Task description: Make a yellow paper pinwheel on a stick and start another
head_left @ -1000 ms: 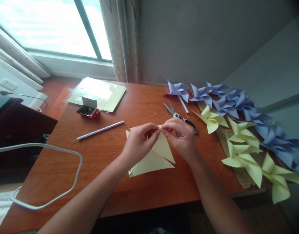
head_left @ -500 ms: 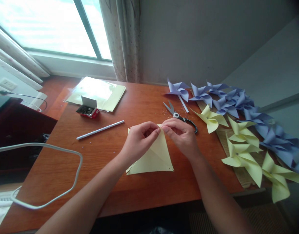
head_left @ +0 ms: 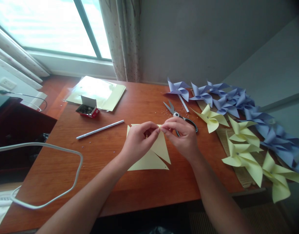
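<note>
**Hands pinching yellow paper**

A pale yellow cut paper square [head_left: 153, 152] lies on the wooden table [head_left: 115, 182], its flaps lifted. The left hand [head_left: 137, 141] and right hand [head_left: 182, 136] pinch its corners together between them. Scissors [head_left: 175, 113] lie just beyond the right hand; a white stick [head_left: 100, 129] lies left.

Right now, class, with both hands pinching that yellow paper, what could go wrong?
The left hand and right hand pinch the cut yellow paper at one point; pulling apart might tear it. The open scissors lie just behind the right hand, so a knuckle could catch the blades.
</note>
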A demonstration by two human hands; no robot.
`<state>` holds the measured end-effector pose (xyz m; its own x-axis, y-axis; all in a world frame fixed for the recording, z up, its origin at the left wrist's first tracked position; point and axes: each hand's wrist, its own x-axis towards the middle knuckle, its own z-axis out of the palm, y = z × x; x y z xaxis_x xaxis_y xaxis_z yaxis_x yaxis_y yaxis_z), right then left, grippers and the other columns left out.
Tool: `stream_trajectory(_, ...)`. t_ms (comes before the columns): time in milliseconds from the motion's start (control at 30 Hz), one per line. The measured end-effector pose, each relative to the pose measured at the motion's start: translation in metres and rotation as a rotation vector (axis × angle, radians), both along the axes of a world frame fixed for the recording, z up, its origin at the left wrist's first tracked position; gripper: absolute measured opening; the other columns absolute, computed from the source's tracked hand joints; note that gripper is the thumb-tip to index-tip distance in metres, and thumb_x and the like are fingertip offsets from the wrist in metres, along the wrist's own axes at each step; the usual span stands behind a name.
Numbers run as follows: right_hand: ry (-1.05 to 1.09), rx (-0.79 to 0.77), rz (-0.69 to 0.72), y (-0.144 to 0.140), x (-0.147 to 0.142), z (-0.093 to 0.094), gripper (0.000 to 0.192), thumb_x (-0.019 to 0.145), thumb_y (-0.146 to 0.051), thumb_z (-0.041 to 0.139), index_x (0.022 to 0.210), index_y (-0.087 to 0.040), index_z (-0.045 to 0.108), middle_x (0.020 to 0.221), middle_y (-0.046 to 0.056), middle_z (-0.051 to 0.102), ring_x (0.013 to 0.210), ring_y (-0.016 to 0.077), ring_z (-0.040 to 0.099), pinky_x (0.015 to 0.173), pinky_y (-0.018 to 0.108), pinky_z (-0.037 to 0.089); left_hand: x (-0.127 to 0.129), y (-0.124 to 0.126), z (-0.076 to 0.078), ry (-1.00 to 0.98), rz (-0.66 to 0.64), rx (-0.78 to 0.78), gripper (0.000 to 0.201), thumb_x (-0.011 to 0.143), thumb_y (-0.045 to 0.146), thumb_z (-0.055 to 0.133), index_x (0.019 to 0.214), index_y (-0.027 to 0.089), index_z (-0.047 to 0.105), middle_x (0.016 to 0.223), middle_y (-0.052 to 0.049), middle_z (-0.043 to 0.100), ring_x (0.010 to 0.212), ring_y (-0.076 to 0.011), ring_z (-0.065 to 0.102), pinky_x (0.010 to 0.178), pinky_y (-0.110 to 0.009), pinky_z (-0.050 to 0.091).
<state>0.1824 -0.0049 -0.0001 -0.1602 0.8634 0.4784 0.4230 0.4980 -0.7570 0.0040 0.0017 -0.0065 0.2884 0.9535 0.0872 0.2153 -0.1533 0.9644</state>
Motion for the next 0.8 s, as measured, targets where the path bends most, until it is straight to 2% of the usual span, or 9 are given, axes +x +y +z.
stream_trajectory(100,-0.038,0.105,0.009,0.0004,-0.0011,-0.0037,0.009,0.091,-0.018,0.068,0.092,-0.024,0.075,0.088,0.004,0.069,0.079,0.0161,0.065,0.070,0.032,0.055,-0.0009,0.0010,-0.0012,-0.116,-0.017,-0.111,0.023,0.090,0.036,0.064,0.083,0.014,0.069,0.070,-0.001,0.062,0.064,-0.0121,0.050,0.058,-0.023,0.038)
stream_trajectory(233,-0.045,0.122,0.010,0.0005,-0.0024,-0.0046,0.012,0.091,-0.016,0.068,0.093,-0.024,0.075,0.091,0.004,0.069,0.083,0.0168,0.066,0.072,0.032,0.057,-0.0018,0.0017,0.0018,-0.215,-0.023,-0.202,0.026,0.089,0.039,0.066,0.085,0.014,0.069,0.075,-0.002,0.063,0.068,-0.0123,0.051,0.061,-0.023,0.041)
stream_trajectory(400,-0.013,0.079,0.027,-0.0006,-0.0013,-0.0021,0.014,0.091,-0.015,0.068,0.097,-0.025,0.076,0.094,0.004,0.070,0.082,0.0162,0.066,0.067,0.030,0.056,-0.0024,0.0015,0.0075,-0.213,-0.015,-0.244,0.031,0.091,0.043,0.063,0.084,0.013,0.069,0.071,-0.001,0.060,0.065,-0.0117,0.050,0.059,-0.023,0.040)
stream_trajectory(600,0.023,0.007,0.035,-0.0010,-0.0001,0.0016,0.013,0.091,-0.017,0.067,0.095,-0.025,0.076,0.093,0.003,0.071,0.084,0.0170,0.067,0.067,0.030,0.055,-0.0017,0.0028,0.0055,-0.232,-0.019,-0.234,0.028,0.088,0.041,0.068,0.085,0.013,0.070,0.073,-0.002,0.062,0.068,-0.0119,0.050,0.060,-0.023,0.040)
stream_trajectory(800,0.182,-0.149,0.009,-0.0021,-0.0002,0.0036,0.007,0.090,-0.020,0.068,0.089,-0.023,0.074,0.093,0.002,0.072,0.085,0.0167,0.067,0.068,0.029,0.053,-0.0018,0.0023,0.0056,-0.217,-0.019,-0.223,0.026,0.088,0.039,0.067,0.083,0.013,0.069,0.071,0.000,0.060,0.067,-0.0115,0.049,0.060,-0.023,0.040)
